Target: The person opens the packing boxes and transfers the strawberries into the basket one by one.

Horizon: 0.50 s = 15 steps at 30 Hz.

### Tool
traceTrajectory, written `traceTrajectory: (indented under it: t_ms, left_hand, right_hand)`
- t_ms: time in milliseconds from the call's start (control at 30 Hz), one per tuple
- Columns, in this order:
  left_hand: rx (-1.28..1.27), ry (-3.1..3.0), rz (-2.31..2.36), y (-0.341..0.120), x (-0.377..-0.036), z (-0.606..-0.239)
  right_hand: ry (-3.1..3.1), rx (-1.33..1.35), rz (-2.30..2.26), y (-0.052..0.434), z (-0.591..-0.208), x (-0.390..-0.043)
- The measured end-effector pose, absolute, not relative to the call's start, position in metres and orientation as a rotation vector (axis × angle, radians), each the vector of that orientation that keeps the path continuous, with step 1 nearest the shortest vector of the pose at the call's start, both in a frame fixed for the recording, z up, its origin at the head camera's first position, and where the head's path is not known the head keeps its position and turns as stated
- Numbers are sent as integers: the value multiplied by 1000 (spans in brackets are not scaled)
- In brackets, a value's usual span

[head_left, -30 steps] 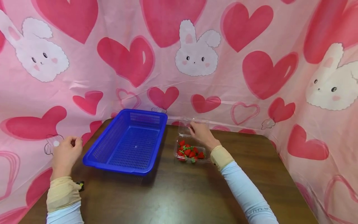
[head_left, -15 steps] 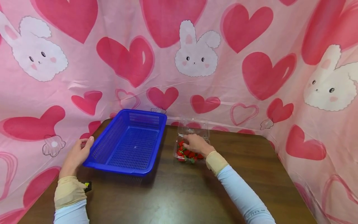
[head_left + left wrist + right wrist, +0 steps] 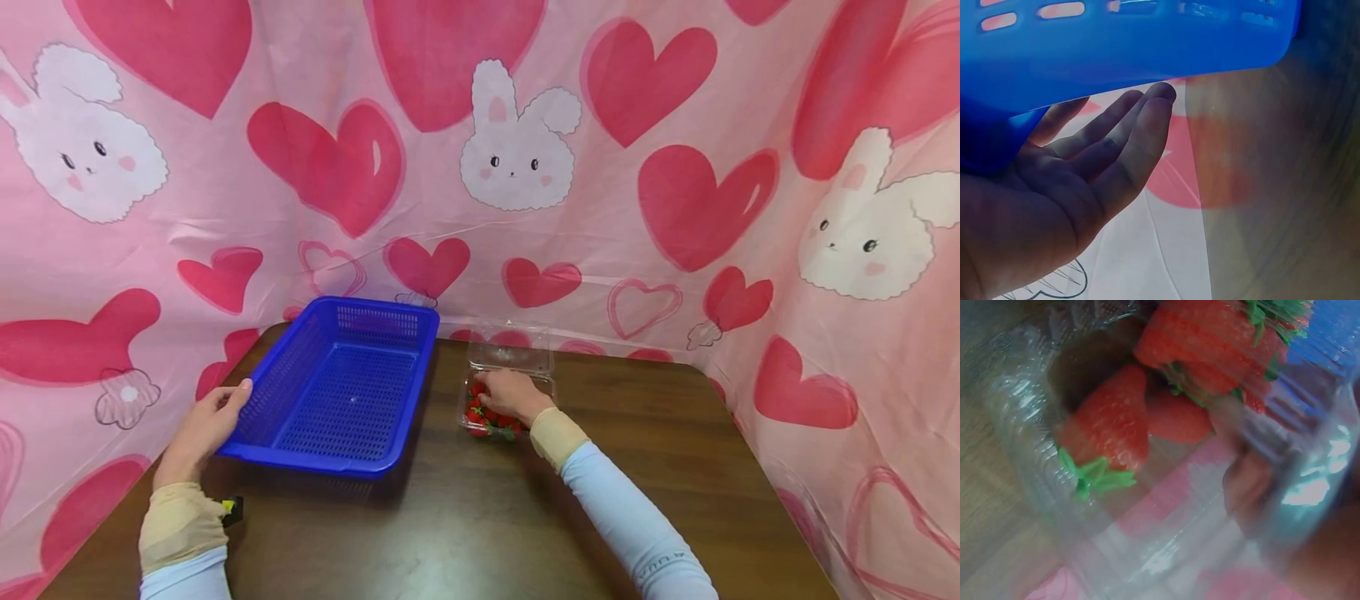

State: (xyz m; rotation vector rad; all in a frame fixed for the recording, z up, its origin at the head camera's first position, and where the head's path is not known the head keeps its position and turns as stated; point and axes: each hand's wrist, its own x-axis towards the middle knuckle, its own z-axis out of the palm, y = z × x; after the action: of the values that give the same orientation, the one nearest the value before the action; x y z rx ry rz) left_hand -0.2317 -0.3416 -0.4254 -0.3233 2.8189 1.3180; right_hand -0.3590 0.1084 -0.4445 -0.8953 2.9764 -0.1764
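My left hand (image 3: 206,429) holds the near left corner of a blue plastic basket (image 3: 352,400), with the thumb at the rim. In the left wrist view its fingers (image 3: 1141,137) stretch beneath the rim along the outside of the slotted wall. My right hand (image 3: 510,393) reaches into a clear plastic clamshell box (image 3: 513,358), whose lid stands open at the back. Several red strawberries (image 3: 476,417) with green leaves lie in the box. The right fingertips are down among them; in the blurred right wrist view I cannot tell whether they pinch a strawberry (image 3: 1179,415).
The brown wooden table (image 3: 465,525) carries basket and box, the box right of the basket. A pink cloth (image 3: 600,225) with hearts and rabbits hangs around the back and sides. A small black and yellow thing (image 3: 234,510) sits at my left wrist.
My right hand has come down from the lid into the strawberries. My left hand has moved right from beside the basket onto its near left corner. The view has shifted slightly.
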Motion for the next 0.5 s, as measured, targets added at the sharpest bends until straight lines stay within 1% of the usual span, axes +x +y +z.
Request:
traceTrajectory:
  t_ms: [233,500]
  left_hand:
    - [-330,2792,1327,-343,-231,-427]
    - [-326,2815,1324,-342,-234,-426]
  right_hand:
    - [2992,-936,-162,105,-444,-361]
    - [3042,-877,-180,100,-448,-366]
